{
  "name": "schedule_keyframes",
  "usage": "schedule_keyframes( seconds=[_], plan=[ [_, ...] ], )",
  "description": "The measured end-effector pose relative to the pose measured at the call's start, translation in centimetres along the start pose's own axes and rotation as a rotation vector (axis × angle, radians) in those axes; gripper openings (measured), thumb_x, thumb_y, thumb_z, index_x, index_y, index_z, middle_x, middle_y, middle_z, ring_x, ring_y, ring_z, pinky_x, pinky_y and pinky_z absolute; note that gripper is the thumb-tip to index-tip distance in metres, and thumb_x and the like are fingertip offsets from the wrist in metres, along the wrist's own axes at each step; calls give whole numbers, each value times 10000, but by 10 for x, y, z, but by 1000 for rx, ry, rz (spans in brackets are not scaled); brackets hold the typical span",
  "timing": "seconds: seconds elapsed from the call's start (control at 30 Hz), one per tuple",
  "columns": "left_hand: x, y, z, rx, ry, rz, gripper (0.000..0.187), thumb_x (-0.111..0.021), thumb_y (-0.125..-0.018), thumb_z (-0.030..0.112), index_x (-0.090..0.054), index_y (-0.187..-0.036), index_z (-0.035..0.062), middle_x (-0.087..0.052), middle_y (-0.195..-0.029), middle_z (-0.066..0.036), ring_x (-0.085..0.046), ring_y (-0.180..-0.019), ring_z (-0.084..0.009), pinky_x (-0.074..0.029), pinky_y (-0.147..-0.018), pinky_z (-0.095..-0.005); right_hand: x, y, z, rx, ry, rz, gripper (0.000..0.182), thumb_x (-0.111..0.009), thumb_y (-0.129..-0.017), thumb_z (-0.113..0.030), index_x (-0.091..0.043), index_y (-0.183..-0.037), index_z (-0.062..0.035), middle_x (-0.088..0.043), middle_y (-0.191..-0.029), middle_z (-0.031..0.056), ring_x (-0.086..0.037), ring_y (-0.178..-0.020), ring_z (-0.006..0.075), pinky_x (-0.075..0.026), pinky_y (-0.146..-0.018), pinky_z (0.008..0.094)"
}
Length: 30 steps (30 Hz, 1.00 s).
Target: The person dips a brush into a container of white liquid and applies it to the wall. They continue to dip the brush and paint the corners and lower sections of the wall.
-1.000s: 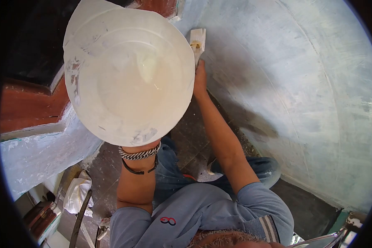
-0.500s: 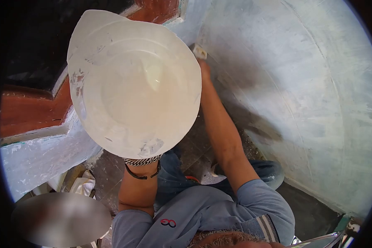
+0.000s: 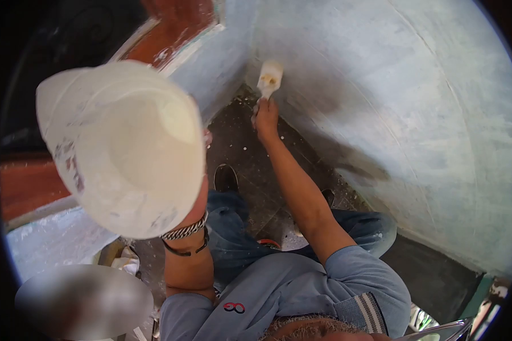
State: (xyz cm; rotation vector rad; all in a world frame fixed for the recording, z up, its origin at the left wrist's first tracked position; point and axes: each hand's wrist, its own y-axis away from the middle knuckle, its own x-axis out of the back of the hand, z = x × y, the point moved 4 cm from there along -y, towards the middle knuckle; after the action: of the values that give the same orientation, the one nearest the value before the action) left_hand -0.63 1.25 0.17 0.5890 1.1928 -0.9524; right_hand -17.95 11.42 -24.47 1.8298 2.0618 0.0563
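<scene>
A wide, shallow off-white dish (image 3: pixel 136 148) with dried smears on its side is held up at the left. My left hand (image 3: pixel 201 196) grips it from behind and below; most of the fingers are hidden by the dish. At the upper middle, my right hand (image 3: pixel 266 118) is closed round the handle of a putty knife (image 3: pixel 270 78). The knife has a broad pale blade with yellowish spots and is at the pale wall (image 3: pixel 370 96), near the corner. Whether the blade touches the wall is unclear.
Red-brown framing (image 3: pixel 182 28) borders a dark panel at the upper left. Specks lie on the dark tiled floor (image 3: pixel 239 133), where a shoe (image 3: pixel 226 177) shows. Crumpled material (image 3: pixel 126 260) lies at the lower left, beside a blurred oval. A dark ledge (image 3: pixel 438 278) runs along the lower right.
The dish has moved left and down and is tilted. My right hand has come down and slightly left, out from beside the dish, with the putty knife now in fuller view.
</scene>
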Motion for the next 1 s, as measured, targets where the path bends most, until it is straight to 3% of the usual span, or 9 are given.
schedule_keyframes(
  seconds=[0.1,0.2,0.3,0.47,0.57,0.63,0.73,0.9,1.0],
  plan=[
    [-12,-7,-8,67,35,-79,666,-599,-850,320,-310,-1387,50,-383,-1329,-153,-294,-1323,-300,-459,-954,-441,16,23,-1,-116,-2,-59,215,-393,-990,-252,-430,-893,-63,-427,-638,10,-380,-445,77,-328,-358,225],
    [-15,-15,-22,126,112,-150,627,-594,-846,295,-343,-1369,59,-389,-1321,-144,-305,-1310,-280,-458,-946,-464,16,41,-60,284,-54,-76,204,-398,-991,-239,-439,-895,-64,-425,-640,4,-378,-454,66,-332,-370,216],
    [-13,-24,-48,243,155,-128,606,-606,-836,310,-383,-1345,70,-400,-1311,-148,-315,-1300,-281,-451,-946,-479,45,27,-69,398,-77,7,195,-405,-991,-236,-445,-899,-68,-432,-645,2,-380,-460,61,-334,-382,212],
    [-34,-21,-46,315,249,-153,624,-623,-818,352,-406,-1333,73,-403,-1318,-163,-320,-1292,-300,-445,-946,-496,121,62,-8,143,-13,93,200,-419,-980,-251,-463,-882,-83,-438,-627,-4,-376,-434,78,-330,-390,224],
    [-28,-21,-71,339,239,-134,649,-614,-817,395,-404,-1339,70,-416,-1309,-173,-325,-1282,-331,-452,-931,-504,181,93,59,-204,-52,220,182,-440,-966,-270,-489,-887,-113,-449,-598,-24,-387,-431,72,-296,-377,234],
    [-39,-12,-55,352,260,-163,657,-600,-821,421,-404,-1342,70,-435,-1298,-181,-345,-1265,-357,-460,-915,-506,202,132,51,-381,-106,363,186,-425,-966,-269,-493,-883,-117,-458,-591,-19,-391,-424,81,-289,-376,235],
    [-36,-9,-56,336,192,-153,652,-567,-834,448,-409,-1342,71,-467,-1288,-189,-404,-1217,-391,-469,-891,-502,226,148,14,-350,-207,477,202,-423,-955,-265,-505,-871,-101,-459,-620,-15,-359,-418,89,-253,-381,231],
    [-44,-4,-91,243,-87,-27,629,-486,-857,470,-417,-1343,76,-479,-1309,-181,-504,-1119,-412,-474,-859,-495,228,154,-59,-222,-393,318,186,-418,-957,-276,-472,-894,-109,-475,-619,-1,-381,-418,92,-282,-370,242],
    [-58,8,-99,171,-170,43,566,-420,-874,484,-461,-1304,117,-508,-1282,-132,-531,-1096,-353,-475,-836,-493,224,202,-65,-123,-325,328,182,-405,-962,-261,-465,-907,-99,-477,-627,4,-383,-426,92,-285,-371,245]
  ],
)
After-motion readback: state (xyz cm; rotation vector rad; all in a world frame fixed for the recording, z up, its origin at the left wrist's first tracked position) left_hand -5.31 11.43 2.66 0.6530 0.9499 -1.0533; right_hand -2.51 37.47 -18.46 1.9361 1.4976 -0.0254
